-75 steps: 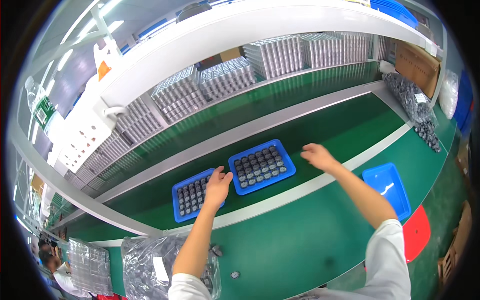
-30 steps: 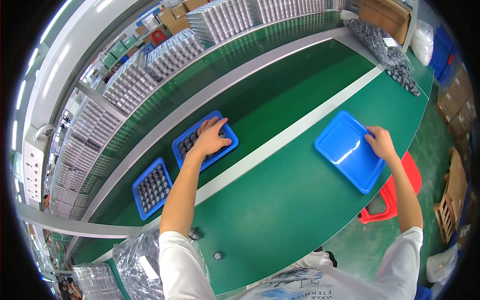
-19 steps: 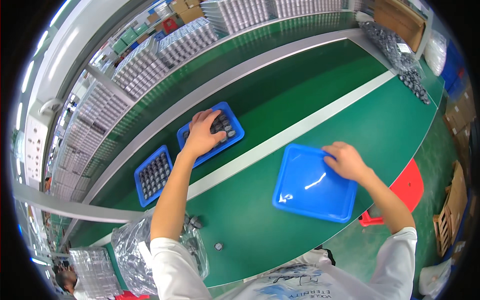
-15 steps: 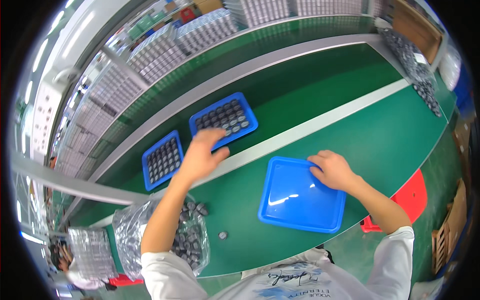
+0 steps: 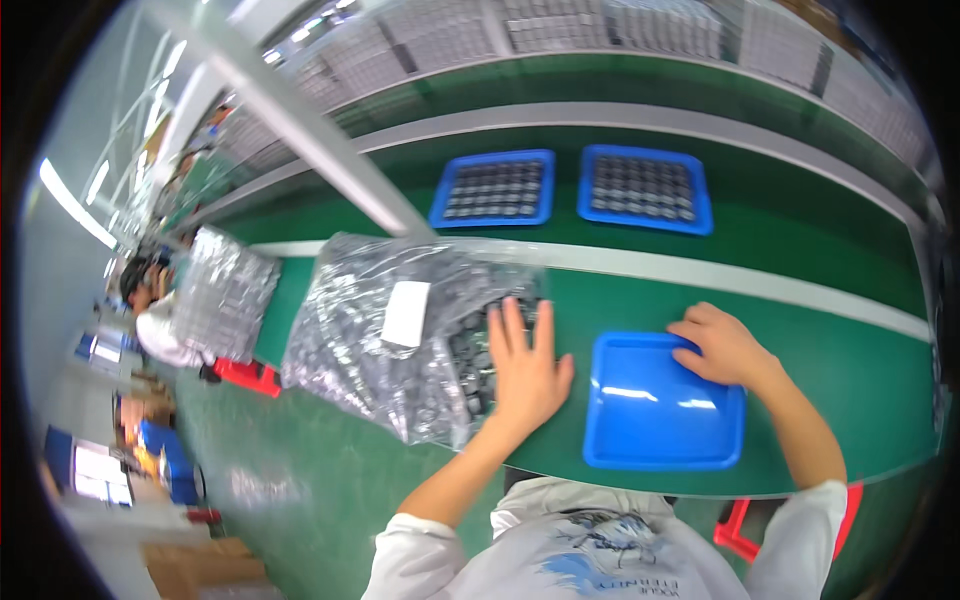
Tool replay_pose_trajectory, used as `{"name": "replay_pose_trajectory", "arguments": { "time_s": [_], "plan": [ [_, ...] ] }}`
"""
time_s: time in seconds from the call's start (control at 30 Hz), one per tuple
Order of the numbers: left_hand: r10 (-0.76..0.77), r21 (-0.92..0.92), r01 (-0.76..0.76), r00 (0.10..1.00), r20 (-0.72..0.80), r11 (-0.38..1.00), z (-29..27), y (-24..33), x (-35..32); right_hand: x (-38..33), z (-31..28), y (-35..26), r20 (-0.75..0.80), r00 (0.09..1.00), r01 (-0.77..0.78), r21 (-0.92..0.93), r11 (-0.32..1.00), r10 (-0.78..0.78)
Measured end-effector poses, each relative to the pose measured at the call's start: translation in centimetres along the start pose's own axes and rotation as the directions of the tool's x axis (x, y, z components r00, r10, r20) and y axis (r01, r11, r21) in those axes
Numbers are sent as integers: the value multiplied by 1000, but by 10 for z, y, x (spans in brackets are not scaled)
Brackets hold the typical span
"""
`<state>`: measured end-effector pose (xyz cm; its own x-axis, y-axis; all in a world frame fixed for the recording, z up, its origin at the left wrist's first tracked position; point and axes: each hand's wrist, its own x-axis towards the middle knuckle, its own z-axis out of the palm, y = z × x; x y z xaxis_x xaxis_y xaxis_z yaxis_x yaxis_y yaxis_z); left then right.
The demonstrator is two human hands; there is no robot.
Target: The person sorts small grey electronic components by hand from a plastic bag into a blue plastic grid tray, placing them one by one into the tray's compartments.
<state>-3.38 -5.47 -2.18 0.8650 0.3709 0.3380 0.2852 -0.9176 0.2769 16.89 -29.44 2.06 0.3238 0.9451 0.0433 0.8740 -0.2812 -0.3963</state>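
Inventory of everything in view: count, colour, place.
Flat workbench: 1, green, centre
Long flat strip: 1, pale, across workbench
Near rectangular plastic tray: 1, blue, front of workbench
Loaded rectangular plastic trays: 2, blue, beyond strip
Small round parts: many, dark, in loaded trays and bag
Plastic film bag: 1, clear, left on workbench
Rectangular label: 1, white, on bag
Plastic tray stack: 1, clear, workbench's left end
Slanting post: 1, grey, upper left
Shelf stacks: several, silvery, top, blurred
Tube lights: several, white, upper left
Plastic stools: 2, red, left and lower right, partly hidden
Cardboard: count unclear, brown, lower left
Co-worker: 1, white top, far left
Sleeves: 2, white, lower edge
Left grip: 1, bare, at bag's right end, fingers spread
Right grip: 1, bare, holding near tray's far rim
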Motion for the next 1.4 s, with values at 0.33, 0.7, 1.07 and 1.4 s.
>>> {"name": "replay_pose_trajectory", "arguments": {
  "time_s": [0.33,0.7,1.07,1.4],
  "plan": [
    [-46,153,48,999,-19,987,2,-20,11,133,35,-80,-140,969,238,285,928,-206],
    [-166,-116,155,982,-91,981,-2,-47,18,202,74,-85,-44,983,180,7,984,-179],
    [-390,-268,369,920,-29,890,-10,-29,22,220,82,-110,81,985,-160,58,985,155],
    [-434,-271,392,894,-115,879,-4,-23,27,222,68,-121,187,967,-204,149,968,175]
  ]
}}
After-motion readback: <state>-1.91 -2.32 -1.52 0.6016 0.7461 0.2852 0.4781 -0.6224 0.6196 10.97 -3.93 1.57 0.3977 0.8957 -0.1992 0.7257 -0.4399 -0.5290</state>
